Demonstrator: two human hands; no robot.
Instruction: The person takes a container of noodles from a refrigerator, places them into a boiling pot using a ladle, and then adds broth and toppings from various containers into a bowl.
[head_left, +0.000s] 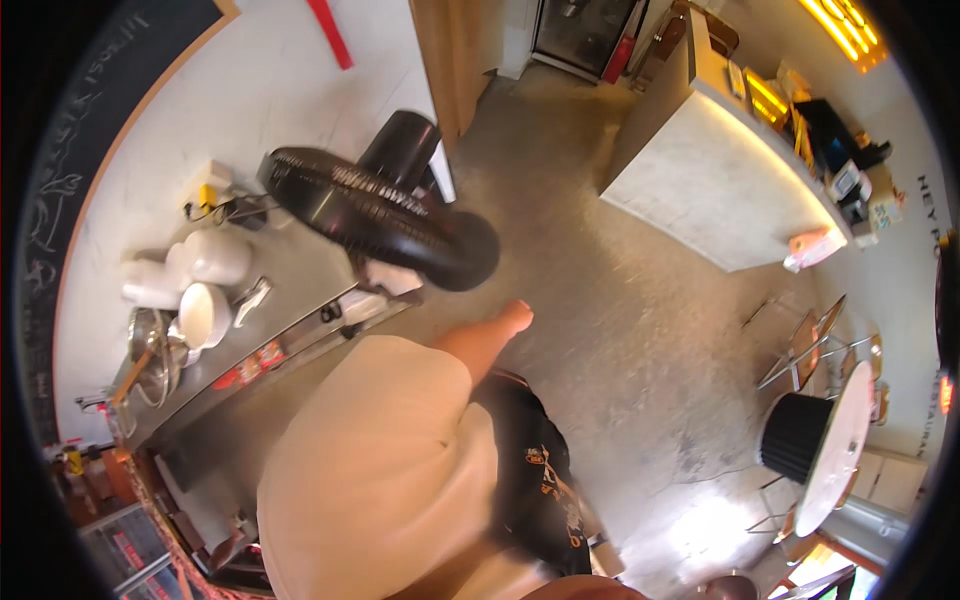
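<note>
My left hand (519, 316) reaches out from a beige sleeve over the bare concrete floor (600, 315). It is small and blurred, so its finger position and any hold are unclear. Nearest to it is a black fan (382, 206), tilted in front of the counter, not seen to be touched. My right hand is out of view; only some skin, perhaps of that arm, shows at the bottom rim. A beige shirt (375, 465) and a black printed garment (536, 465), possibly an apron, fill the lower middle.
A steel counter (300, 281) at left holds white bowls (204, 315) and pans (154, 360). A lit service counter (697, 187) stands upper right. Folding chairs (806, 345) and a round table (836, 450) are at right. A blackboard (97, 97) hangs upper left.
</note>
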